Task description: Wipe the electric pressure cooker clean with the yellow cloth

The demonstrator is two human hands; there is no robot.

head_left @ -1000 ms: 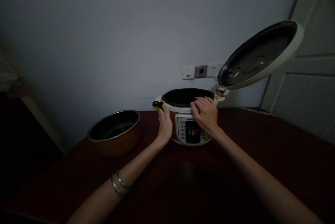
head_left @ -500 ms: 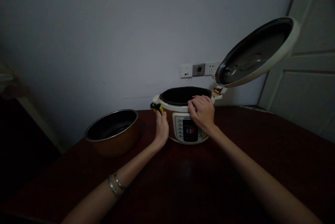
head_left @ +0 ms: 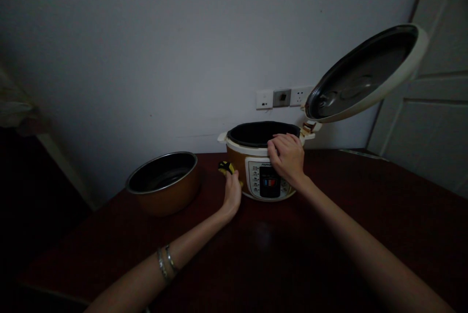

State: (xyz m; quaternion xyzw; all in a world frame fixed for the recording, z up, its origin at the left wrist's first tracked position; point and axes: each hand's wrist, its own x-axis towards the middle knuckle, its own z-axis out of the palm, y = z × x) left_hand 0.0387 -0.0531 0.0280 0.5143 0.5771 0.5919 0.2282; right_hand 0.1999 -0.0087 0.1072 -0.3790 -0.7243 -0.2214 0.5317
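An electric cooker with a white rim and a front control panel stands on the table. Its round lid is raised on the hinge at the right. My right hand is closed over the front right of the rim, fingers bent towards the dark inside. Against the cooker's left side, low down, my left hand presses a yellow and black cloth. Part of the cloth is hidden by the fingers and palm. The inside of the cooker is too dark to make out.
To the left of the cooker rests an orange-brown inner pot with a dark inside. Wall sockets sit behind the cooker, above the dark red table. A pale door stands at the right.
My left hand has slid the cloth down the cooker's left side, from near the rim handle to lower on the body. My right hand stays on the rim. The view has shifted slightly.
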